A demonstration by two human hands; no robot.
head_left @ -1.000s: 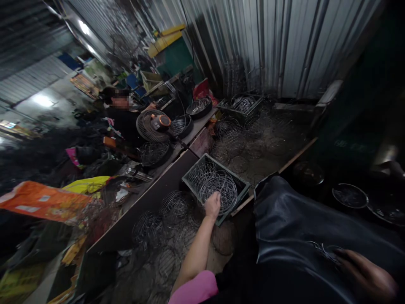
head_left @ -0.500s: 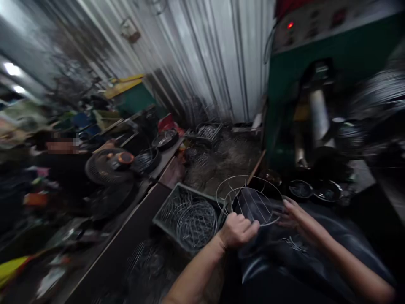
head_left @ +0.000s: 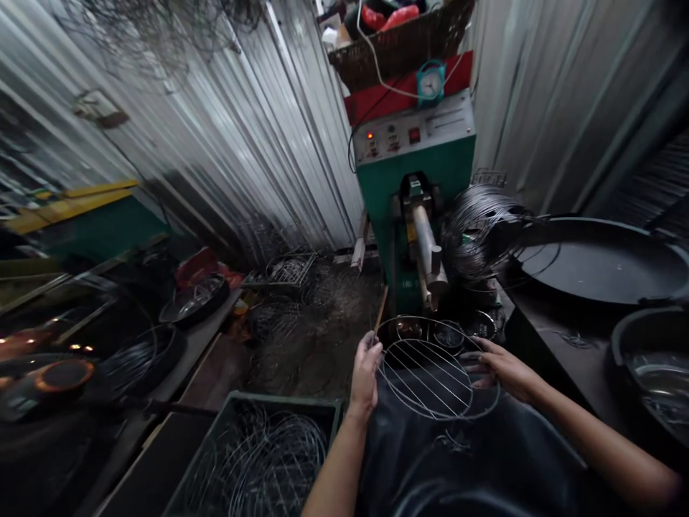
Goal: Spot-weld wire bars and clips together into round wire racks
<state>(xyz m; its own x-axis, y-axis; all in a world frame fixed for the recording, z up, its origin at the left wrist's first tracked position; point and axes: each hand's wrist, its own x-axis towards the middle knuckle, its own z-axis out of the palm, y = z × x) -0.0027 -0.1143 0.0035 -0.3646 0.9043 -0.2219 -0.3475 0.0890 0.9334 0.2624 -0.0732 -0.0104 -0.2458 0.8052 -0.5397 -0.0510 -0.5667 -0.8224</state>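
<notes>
A round wire rack (head_left: 430, 370) with parallel bars inside a larger ring is held up over a dark apron (head_left: 457, 459). My left hand (head_left: 366, 370) is closed on the ring's left edge. On the right edge, my right hand (head_left: 500, 366) grips the rim, its fingers partly seen through the wires. Small loose wire pieces (head_left: 453, 440) lie on the apron just below the rack. Beyond the rack stands a green machine (head_left: 377, 187) with a metal arm (head_left: 428, 244) pointing toward me.
A green crate (head_left: 231, 424) full of wire racks sits at lower left. Small bowls (head_left: 448, 334) stand under the machine arm. A wire coil (head_left: 479, 230), a large dark pan (head_left: 597, 262) and a black tub (head_left: 635, 345) are on the right.
The view has swung right, bringing the machine to the middle. My left hand has shifted from the rack's near edge to its left side, and the rack has moved away from the crate.
</notes>
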